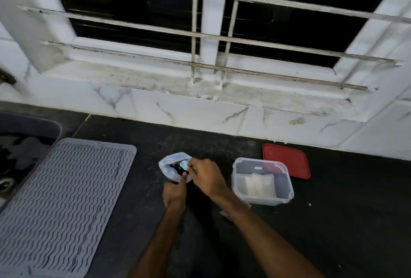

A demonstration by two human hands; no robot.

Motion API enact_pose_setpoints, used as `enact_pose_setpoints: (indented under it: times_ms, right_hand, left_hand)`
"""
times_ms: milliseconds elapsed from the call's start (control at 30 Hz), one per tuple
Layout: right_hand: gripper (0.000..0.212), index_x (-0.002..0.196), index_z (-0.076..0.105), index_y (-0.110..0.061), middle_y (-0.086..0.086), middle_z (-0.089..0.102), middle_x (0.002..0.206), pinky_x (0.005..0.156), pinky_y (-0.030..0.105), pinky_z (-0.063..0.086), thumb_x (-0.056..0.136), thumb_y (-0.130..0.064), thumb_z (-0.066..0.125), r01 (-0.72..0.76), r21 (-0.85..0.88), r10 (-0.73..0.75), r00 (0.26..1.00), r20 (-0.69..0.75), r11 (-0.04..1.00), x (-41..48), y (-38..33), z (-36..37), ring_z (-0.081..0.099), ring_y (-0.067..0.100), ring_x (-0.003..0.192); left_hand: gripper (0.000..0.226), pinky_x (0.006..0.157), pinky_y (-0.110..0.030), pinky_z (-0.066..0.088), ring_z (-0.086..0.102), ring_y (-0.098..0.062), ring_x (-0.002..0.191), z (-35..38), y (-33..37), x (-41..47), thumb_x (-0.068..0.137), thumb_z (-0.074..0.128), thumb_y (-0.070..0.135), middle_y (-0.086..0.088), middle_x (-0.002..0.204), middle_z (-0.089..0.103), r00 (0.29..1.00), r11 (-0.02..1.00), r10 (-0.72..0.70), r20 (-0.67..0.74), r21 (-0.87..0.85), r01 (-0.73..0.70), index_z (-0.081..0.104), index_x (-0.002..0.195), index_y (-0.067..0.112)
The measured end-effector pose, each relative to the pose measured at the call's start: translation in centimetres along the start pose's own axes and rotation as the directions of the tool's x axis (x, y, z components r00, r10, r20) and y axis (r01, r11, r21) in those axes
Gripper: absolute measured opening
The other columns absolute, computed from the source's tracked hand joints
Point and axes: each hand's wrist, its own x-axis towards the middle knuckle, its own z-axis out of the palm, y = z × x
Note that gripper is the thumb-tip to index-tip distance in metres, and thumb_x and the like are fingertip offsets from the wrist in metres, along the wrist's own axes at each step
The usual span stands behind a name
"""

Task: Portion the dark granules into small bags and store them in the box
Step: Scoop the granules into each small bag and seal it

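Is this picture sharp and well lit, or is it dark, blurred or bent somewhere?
Head view: dim, flat light, and the window panes are black. Head view: the window bars bow and splay, a wide-angle effect. Head view: the left hand, right hand and bag are smeared, so their grip is unclear. Head view: the box and red lid read clearly, but the dark counter hides detail.

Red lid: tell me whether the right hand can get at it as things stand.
Probably yes, once freed. The right hand is pinching at the mouth of the bag; the red lid lies flat behind the open box, so it must reach over or round that.
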Motion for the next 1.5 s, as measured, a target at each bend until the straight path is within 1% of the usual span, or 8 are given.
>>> enact_pose_setpoints:
  times_ms: [200,400,500,667,867,1000,1200,1500]
  right_hand:
    - [0.033,0.126,0.056,-0.011,0.014,0.061,0.124,0.081,0.033,0.041,0.102,-0.029,0.041,-0.061,-0.280,0.141,0.952,0.273,0.958,4.0,1.2,2.0,0.059,0.031,0.114]
    - [0.028,0.122,0.057,-0.006,0.017,0.063,0.118,0.087,0.038,0.048,0.099,-0.021,0.050,-0.151,-0.291,0.208,0.962,0.177,0.945,4.1,0.8,2.6,0.061,0.033,0.108]
    - [0.021,0.106,0.067,-0.006,0.013,0.070,0.103,0.082,0.035,0.052,0.092,-0.021,0.061,-0.275,-0.124,0.285,0.956,0.068,0.953,4.2,0.8,3.1,0.067,0.029,0.096]
    - [0.019,0.063,0.069,-0.010,0.005,0.069,0.063,0.065,0.038,0.060,0.082,-0.014,0.066,-0.447,0.276,0.452,0.891,0.050,0.851,4.3,2.3,5.6,0.069,0.020,0.063]
    - [0.012,0.081,0.072,0.001,0.013,0.073,0.072,0.061,0.030,0.062,0.090,-0.004,0.066,-0.587,0.620,0.581,0.776,0.246,0.522,3.9,1.2,5.2,0.071,0.019,0.060]
    - [0.005,0.090,0.070,0.002,0.012,0.071,0.073,0.054,0.021,0.057,0.090,0.000,0.065,-0.624,0.672,0.591,0.736,0.331,0.400,3.8,1.1,4.8,0.068,0.014,0.058]
    - [0.008,0.091,0.070,0.000,0.013,0.072,0.075,0.056,0.021,0.058,0.092,-0.005,0.064,-0.581,0.639,0.559,0.784,0.271,0.504,3.3,0.8,4.8,0.068,0.013,0.058]
    - [0.007,0.084,0.068,-0.003,0.019,0.074,0.083,0.053,0.021,0.055,0.090,-0.004,0.067,-0.547,0.773,0.523,0.783,0.337,0.321,2.6,0.9,2.5,0.069,0.016,0.063]
  left_hand:
    - [0.039,0.080,-0.043,0.057,0.067,-0.035,0.089,-0.1,0.3,2.4,0.080,0.064,0.045,-0.018,0.098,0.068,1.000,0.998,-0.004,-0.020,0.067,0.006,0.068,0.091,0.008]
    - [0.034,0.082,-0.047,0.057,0.067,-0.031,0.085,1.0,0.2,4.3,0.069,0.061,0.046,-0.009,0.089,0.067,1.000,0.997,-0.005,0.016,-0.080,0.006,0.055,0.084,0.017]
    - [0.016,0.083,-0.045,0.054,0.064,-0.031,0.088,0.6,1.2,3.2,0.083,0.067,0.019,-0.010,0.088,0.064,0.998,0.995,0.061,-0.010,-0.074,-0.062,0.054,0.088,0.010]
    - [0.019,0.078,-0.047,0.057,0.067,-0.028,0.082,0.1,0.4,4.0,0.079,0.074,0.014,-0.008,0.085,0.067,0.992,0.991,0.126,0.025,-0.049,-0.125,0.057,0.087,0.011]
    - [0.025,0.073,-0.050,0.060,0.070,-0.031,0.082,-0.8,-0.2,5.2,0.074,0.079,0.018,-0.013,0.087,0.069,0.985,0.988,0.151,0.079,-0.047,-0.148,0.059,0.086,0.009]
    - [0.028,0.070,-0.048,0.060,0.069,-0.030,0.081,-1.4,0.7,4.3,0.074,0.082,0.017,-0.013,0.089,0.068,0.980,0.985,0.171,0.098,-0.054,-0.166,0.059,0.089,0.009]
    - [0.022,0.073,-0.053,0.058,0.070,-0.029,0.079,-1.6,0.0,4.6,0.080,0.079,0.030,-0.008,0.079,0.071,0.961,0.973,0.229,0.152,-0.001,-0.232,0.064,0.081,0.015]
    - [0.032,0.067,-0.040,0.057,0.068,-0.030,0.092,-2.2,1.1,3.7,0.092,0.063,0.038,-0.013,0.102,0.068,0.976,0.991,0.085,0.202,-0.114,-0.063,0.057,0.106,0.009]
